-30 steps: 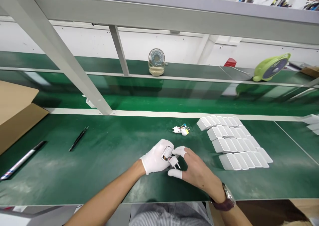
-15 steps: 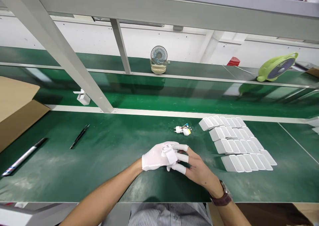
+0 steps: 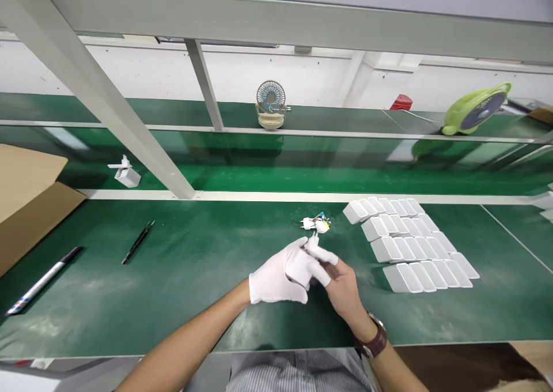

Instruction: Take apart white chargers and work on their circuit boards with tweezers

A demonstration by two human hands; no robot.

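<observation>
My left hand (image 3: 276, 275), in a white glove, is closed around a white plug-in power adapter (image 3: 299, 265) above the bench's front half. My right hand (image 3: 343, 291) wears white finger covers and pinches the same adapter from the right. The adapter's plug end points away from me, with its pins just showing past my fingertips. Glove and fingers hide part of the casing. Just beyond my hands lies a small white plug piece with wires and circuit parts (image 3: 316, 223).
Rows of white box-shaped housings (image 3: 404, 248) stand on the right. At left lie black tweezers (image 3: 138, 242), a marker pen (image 3: 43, 281) and a cardboard box (image 3: 34, 207). A white adapter (image 3: 127, 174) sits beyond the sloping metal post (image 3: 108, 98). Two fans stand on the back ledge.
The adapter has turned in my hands, so its plug end now points away from me. My right fingers have shifted from spread beside it to pinching it.
</observation>
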